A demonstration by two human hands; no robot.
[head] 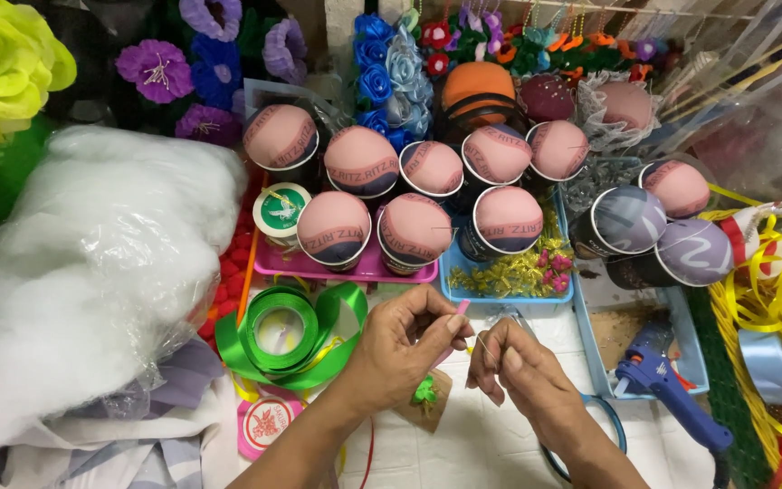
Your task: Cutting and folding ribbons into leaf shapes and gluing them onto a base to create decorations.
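I note the left hand (402,342) pinching a small pink strip (457,312) between thumb and forefinger, just right of the green ribbon spool (284,333). The right hand (519,367), touching the left, pinches a thin pin (485,351); a blue glue gun (661,380) lies farther right of the spool.

I am seeing the left hand (406,342) pinching a small pink piece (460,309) while the right hand (513,364) is gripping a thin pin (481,349); a green ribbon spool (284,337) is lying at nine o'clock.
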